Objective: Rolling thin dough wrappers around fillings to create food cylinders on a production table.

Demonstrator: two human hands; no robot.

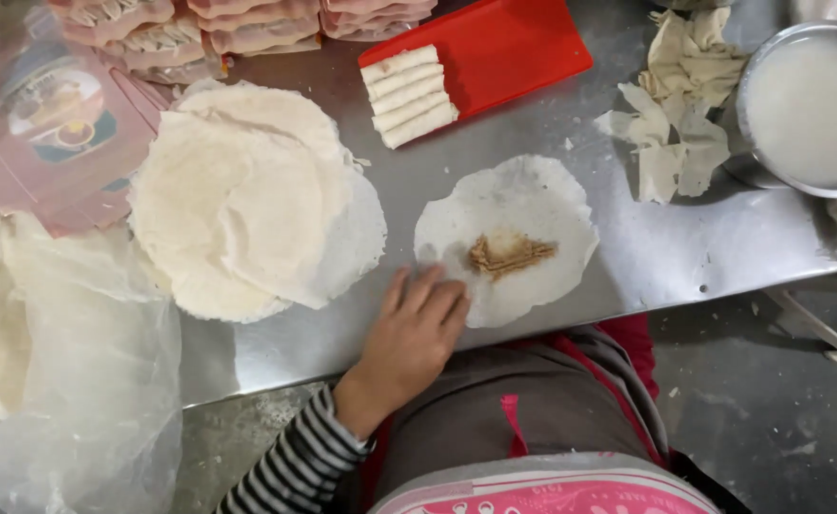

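A thin round white wrapper [523, 205] lies flat on the steel table [647, 247], with a small strip of brown filling [509, 254] near its middle. My left hand [409, 338] rests flat on the table, fingers spread, its fingertips touching the wrapper's near left edge. It holds nothing. My right hand is out of view. A stack of the same round wrappers [247, 195] lies to the left of my hand.
A red tray [504, 43] at the back holds several rolled white rolls [407, 95]. A metal bowl of white liquid [809, 105] sits at the right, next to crumpled wrapper scraps [676, 124]. Pink packets [238, 24] and clear plastic bags [66, 362] lie at the left.
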